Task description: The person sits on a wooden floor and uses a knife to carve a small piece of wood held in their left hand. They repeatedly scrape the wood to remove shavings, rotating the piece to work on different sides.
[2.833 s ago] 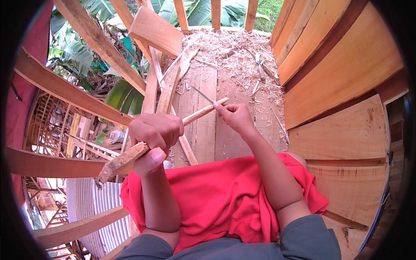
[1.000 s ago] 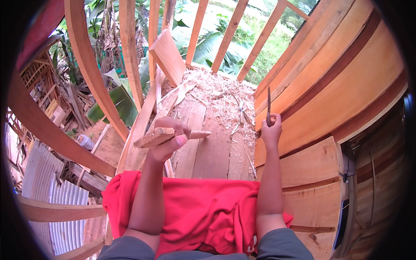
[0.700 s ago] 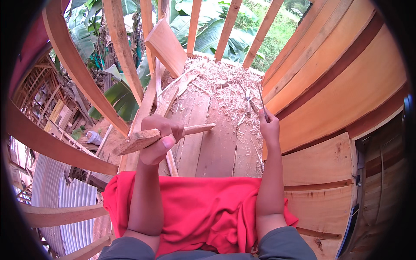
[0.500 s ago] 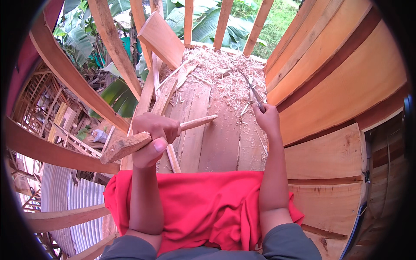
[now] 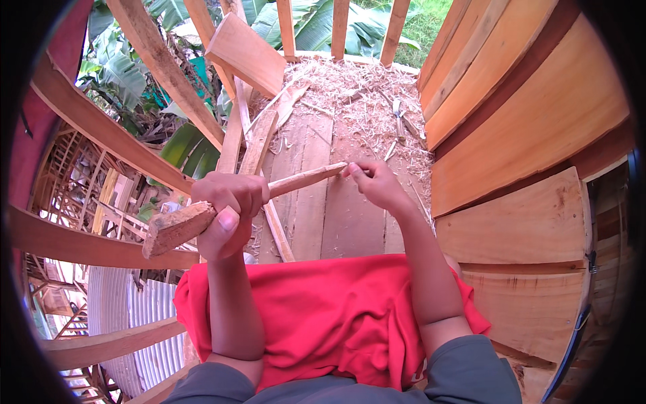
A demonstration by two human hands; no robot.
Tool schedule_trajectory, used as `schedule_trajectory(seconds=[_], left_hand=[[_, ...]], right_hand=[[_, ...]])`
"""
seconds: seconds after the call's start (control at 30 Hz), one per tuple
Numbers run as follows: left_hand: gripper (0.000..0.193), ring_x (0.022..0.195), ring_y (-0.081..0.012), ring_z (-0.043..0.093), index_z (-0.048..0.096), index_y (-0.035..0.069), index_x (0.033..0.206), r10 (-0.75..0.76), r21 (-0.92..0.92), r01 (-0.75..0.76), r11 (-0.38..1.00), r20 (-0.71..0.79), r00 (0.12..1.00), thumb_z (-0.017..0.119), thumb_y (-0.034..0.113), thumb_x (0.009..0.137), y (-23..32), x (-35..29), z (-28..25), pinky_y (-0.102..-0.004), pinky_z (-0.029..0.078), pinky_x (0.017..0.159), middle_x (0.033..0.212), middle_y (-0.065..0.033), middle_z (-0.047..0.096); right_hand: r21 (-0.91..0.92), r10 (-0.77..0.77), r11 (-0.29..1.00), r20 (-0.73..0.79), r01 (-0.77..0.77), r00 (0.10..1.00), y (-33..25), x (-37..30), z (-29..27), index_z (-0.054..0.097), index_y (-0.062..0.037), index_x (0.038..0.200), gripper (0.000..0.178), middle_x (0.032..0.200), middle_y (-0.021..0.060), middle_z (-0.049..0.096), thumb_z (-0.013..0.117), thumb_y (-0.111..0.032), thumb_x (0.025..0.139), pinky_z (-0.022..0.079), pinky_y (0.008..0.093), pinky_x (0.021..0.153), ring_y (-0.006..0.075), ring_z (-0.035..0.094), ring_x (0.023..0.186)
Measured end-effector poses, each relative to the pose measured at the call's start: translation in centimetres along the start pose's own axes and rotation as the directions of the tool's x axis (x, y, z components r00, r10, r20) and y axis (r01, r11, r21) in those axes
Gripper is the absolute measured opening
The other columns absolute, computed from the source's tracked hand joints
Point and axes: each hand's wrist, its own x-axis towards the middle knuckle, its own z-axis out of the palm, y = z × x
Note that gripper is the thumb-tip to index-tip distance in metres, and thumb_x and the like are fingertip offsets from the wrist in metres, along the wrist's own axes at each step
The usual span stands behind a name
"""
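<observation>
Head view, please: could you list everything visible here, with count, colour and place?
Tapered wooden stick: one, pale tan with a rough thick end, held across the middle of the picture, thin tip pointing right.
Wooden floor planks: several, brown, running away from the person in the centre.
Wood shavings: a heap, straw-coloured, at the far end of the floor.
Curved wooden wall planks: several, orange-brown, on the right.
Wooden frame ribs: several, brown, on the left.
Loose flat board: one, light brown, propped at top centre.
Green leaves: many, beyond the frame.
Red cloth: one, over the lap.
Left hand: gripping the stick's thick part.
Right hand: fingers at the stick's thin tip; whether it holds a tool cannot be told.
</observation>
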Motion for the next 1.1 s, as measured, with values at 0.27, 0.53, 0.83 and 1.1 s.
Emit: schedule_trajectory(seconds=[0.27, 0.53, 0.83, 1.1], left_hand=[[0.045, 0.038, -0.0124, 0.02, 0.031, 0.011, 0.057, 0.017, -0.03, -0.016, 0.999, 0.028, 0.999, 0.063, 0.026, 0.085, 0.2, -0.3, -1.3, -0.0313, 0.02, 0.045, 0.046, 0.0033, 0.022], [0.042, 0.038, -0.0122, 0.019, 0.033, 0.012, 0.057, 0.019, -0.062, -0.016, 0.998, 0.047, 0.999, 0.061, 0.025, 0.085, -0.1, -0.5, -2.2, -0.0311, 0.02, 0.045, 0.045, 0.0033, 0.022], [0.043, 0.037, -0.0139, 0.022, 0.036, 0.009, 0.054, -0.002, -0.075, 0.011, 0.997, 0.125, 0.992, 0.065, 0.024, 0.083, -0.2, 0.1, 0.3, -0.0312, 0.02, 0.043, 0.043, 0.0007, 0.028], [0.043, 0.038, -0.0126, 0.022, 0.036, 0.01, 0.055, 0.0, -0.077, 0.005, 0.997, 0.06, 0.998, 0.065, 0.023, 0.084, 0.0, -0.4, -0.5, -0.0308, 0.021, 0.044, 0.044, 0.0016, 0.028]], right_hand=[[-0.211, -0.016, 0.976, 0.159, 0.05, 0.987, -4.5, -1.7, 3.8, 0.056, 0.0011, 0.073, 0.042, 0.055, 0.0103, 0.048, 0.05, -0.031, 0.1, 0.037, 0.0407, 0.055, 0.0205, 0.047, 0.053], [-0.239, -0.14, 0.958, 0.079, 0.156, 0.987, -0.1, 0.4, 5.4, 0.059, 0.0008, 0.074, 0.042, 0.063, 0.0194, 0.056, 0.049, -0.032, 0.099, 0.041, 0.0456, 0.058, 0.0343, 0.056, 0.06], [-0.356, 0.082, 0.932, 0.028, -0.067, 0.996, 3.4, 2.0, 3.1, 0.062, 0.0025, 0.074, 0.047, 0.068, 0.023, 0.062, 0.045, -0.034, 0.099, 0.046, 0.0486, 0.064, 0.04, 0.062, 0.068], [-0.235, 0.056, 0.971, 0.057, -0.041, 0.997, 0.7, 1.3, 4.3, 0.064, 0.0018, 0.079, 0.046, 0.069, 0.0206, 0.063, 0.044, -0.034, 0.1, 0.044, 0.0462, 0.062, 0.0362, 0.061, 0.065]])
